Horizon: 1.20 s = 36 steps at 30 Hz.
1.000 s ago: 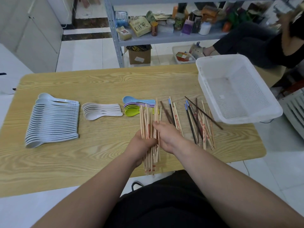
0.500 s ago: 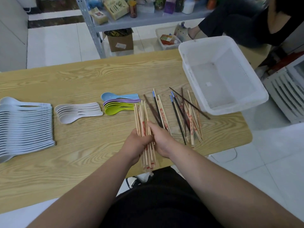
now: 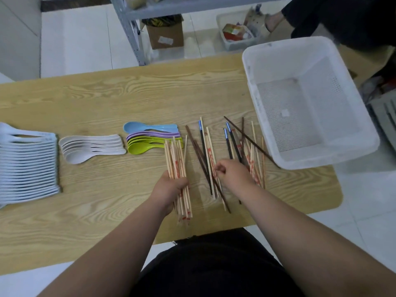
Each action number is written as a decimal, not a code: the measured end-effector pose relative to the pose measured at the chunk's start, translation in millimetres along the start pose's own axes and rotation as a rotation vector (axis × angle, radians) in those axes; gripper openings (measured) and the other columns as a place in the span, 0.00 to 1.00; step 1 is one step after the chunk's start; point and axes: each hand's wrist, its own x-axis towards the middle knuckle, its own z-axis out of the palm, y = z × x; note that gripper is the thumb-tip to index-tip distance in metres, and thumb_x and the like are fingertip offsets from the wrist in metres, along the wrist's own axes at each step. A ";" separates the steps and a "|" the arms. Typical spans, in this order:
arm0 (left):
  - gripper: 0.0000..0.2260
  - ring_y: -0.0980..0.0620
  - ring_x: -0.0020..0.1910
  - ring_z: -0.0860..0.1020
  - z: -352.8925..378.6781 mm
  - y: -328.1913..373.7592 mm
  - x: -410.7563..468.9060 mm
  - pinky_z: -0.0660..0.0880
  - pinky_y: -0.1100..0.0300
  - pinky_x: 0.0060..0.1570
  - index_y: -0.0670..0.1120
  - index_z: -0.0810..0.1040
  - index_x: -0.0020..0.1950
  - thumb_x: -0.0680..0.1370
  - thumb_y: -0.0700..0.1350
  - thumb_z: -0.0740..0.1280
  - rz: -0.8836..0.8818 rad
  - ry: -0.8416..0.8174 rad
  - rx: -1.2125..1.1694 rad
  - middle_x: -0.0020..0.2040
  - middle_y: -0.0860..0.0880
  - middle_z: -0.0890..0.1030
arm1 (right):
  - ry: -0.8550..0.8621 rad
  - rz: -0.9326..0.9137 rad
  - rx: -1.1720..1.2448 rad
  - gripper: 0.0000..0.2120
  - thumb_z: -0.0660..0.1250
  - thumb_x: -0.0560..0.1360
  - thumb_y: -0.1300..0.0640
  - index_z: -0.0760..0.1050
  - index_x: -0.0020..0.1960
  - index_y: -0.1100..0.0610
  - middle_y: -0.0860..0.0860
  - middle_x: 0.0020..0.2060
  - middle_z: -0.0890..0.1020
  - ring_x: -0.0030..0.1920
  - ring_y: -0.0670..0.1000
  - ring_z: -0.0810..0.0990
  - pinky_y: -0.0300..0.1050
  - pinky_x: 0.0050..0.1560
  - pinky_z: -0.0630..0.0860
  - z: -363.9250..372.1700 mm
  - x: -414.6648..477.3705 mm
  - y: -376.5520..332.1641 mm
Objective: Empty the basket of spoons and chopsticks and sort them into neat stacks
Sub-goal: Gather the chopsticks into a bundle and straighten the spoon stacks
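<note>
While left grip point(image 3: 169, 187) holds chopsticks point(image 3: 176, 159), one basket point(image 3: 325, 161)

Empty white plastic mesh basket point(image 3: 321, 161) at table's point(image 3: 150, 93) right edge; wooden chopsticks point(image 3: 252, 153) loose beside it; nested pastel plastic spoons point(image 3: 27, 163) leftward.

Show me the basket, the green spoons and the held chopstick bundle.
basket point(image 3: 327, 156), head view, near rim.
green spoons point(image 3: 137, 149), head view, front spoon's bowl.
chopstick bundle point(image 3: 175, 159), head view, mid shafts.

The light wood-grain table point(image 3: 128, 93) bears pale wooden chopsticks with red print point(image 3: 176, 166), dark brown chopsticks point(image 3: 194, 142) and black chopsticks with blue tips point(image 3: 203, 142). Beside them lie bluish-white plastic spoons point(image 3: 27, 166), white plastic spoons point(image 3: 85, 151), a sky-blue plastic spoon point(image 3: 132, 127), lilac plastic spoons point(image 3: 150, 135) and lime-green plastic spoons point(image 3: 137, 148). The perforated plastic basket point(image 3: 321, 162) is white.
</note>
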 end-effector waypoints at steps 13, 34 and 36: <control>0.18 0.43 0.44 0.83 27.7 13.8 26.2 0.82 0.45 0.50 0.41 0.77 0.58 0.69 0.35 0.71 0.004 0.003 0.018 0.45 0.41 0.83 | -0.047 0.040 -0.181 0.11 0.66 0.79 0.47 0.77 0.56 0.54 0.50 0.54 0.75 0.52 0.54 0.78 0.49 0.50 0.77 -7.9 20.0 -11.1; 0.21 0.41 0.44 0.80 -16.3 8.0 -23.1 0.80 0.41 0.51 0.37 0.77 0.57 0.64 0.34 0.70 0.151 -0.175 -0.105 0.46 0.36 0.81 | -0.005 0.221 0.714 0.03 0.73 0.72 0.59 0.80 0.43 0.53 0.50 0.37 0.84 0.37 0.49 0.84 0.48 0.42 0.82 -4.2 -34.2 -62.0; 0.18 0.41 0.45 0.83 -17.7 5.5 -29.3 0.82 0.48 0.48 0.38 0.78 0.59 0.69 0.29 0.69 0.179 -0.232 -0.106 0.49 0.36 0.83 | -0.116 0.237 0.864 0.05 0.73 0.75 0.61 0.80 0.47 0.53 0.52 0.39 0.85 0.39 0.48 0.85 0.44 0.41 0.81 5.8 -48.2 -69.3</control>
